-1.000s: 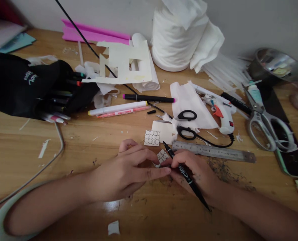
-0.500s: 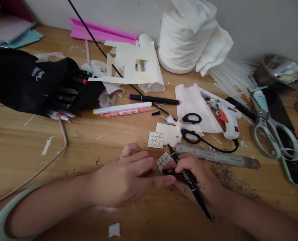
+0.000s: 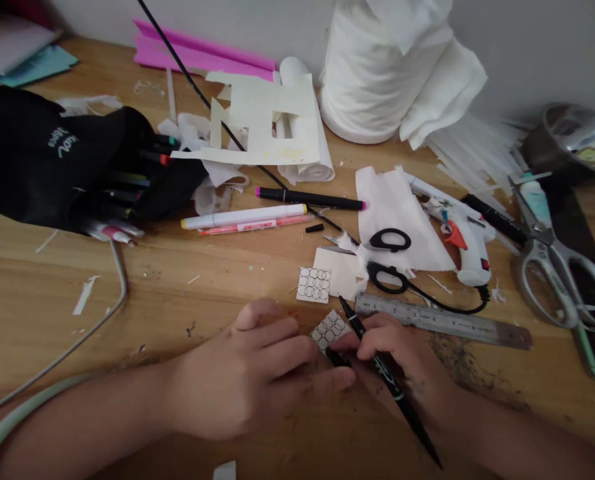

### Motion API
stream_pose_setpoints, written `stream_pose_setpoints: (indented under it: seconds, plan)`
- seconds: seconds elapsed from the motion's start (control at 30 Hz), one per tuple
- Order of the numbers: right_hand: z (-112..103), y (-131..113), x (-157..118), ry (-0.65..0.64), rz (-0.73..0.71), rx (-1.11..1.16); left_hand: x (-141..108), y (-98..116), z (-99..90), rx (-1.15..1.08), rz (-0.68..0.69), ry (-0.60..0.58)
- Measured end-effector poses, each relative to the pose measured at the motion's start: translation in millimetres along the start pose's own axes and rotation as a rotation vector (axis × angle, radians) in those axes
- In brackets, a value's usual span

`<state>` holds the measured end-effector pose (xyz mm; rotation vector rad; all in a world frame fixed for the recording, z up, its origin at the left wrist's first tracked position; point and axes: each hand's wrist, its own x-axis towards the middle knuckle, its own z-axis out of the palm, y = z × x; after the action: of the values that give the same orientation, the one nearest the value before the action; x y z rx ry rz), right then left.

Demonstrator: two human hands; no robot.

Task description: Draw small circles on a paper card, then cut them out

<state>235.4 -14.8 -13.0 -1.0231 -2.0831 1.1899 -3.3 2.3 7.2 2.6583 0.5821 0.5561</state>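
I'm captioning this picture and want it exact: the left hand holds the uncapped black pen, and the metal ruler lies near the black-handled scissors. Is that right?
Not quite: the head view shows the right hand, not the left hand, holding the uncapped black pen. The metal ruler does lie near the black-handled scissors.

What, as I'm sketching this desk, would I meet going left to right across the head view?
Black pouch, left hand, right hand, white glue gun, large silver scissors.
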Motion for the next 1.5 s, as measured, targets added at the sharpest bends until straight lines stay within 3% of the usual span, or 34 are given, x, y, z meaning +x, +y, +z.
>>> stream_pose_setpoints:
  seconds: [0.13, 0.3, 0.37, 0.47, 0.53, 0.67, 0.8, 1.1, 1.5]
  plan:
    - [-1.6, -4.9, 1.2, -0.011, 0.008, 0.011, 1.5, -0.6, -0.9, -0.133, -0.075, 0.028]
    - [-6.9, -8.7, 4.0, 0.111, 0.036, 0.056, 3.4, -1.5, -2.8, -0.195, -0.103, -0.002]
    - [-14.2, -8.9, 6.5, 0.141, -0.086, -0.027, 3.5, -1.9, -3.5, -0.2, -0.106, -0.022]
    - [-24.7, -8.0, 8.5, 0.163, -0.419, -0.073, 3.5, -2.3, -4.2, -0.197, -0.093, -0.04]
    - [-27.2, -8.3, 7.9, 0.173, -0.566, -0.079, 3.4, -2.1, -4.2, -0.178, -0.092, -0.031]
    - [-21.8, -11.4, 4.7, 0.119, -0.626, -0.2, 3.0, -0.7, -3.0, -0.136, -0.084, -0.004]
    - [-13.1, -7.0, 1.7, 0.047, -0.774, -0.371, 3.0, 0.2, -1.9, -0.086, -0.06, 0.017]
    - [-4.8, 0.4, -0.5, -0.05, -0.678, -0.533, 6.1, 1.6, -4.6, -0.038, -0.047, 0.005]
    - [-3.1, -1.5, -0.9, -0.019, -0.636, -0.582, 8.4, 2.3, -7.9, -0.056, -0.039, -0.008]
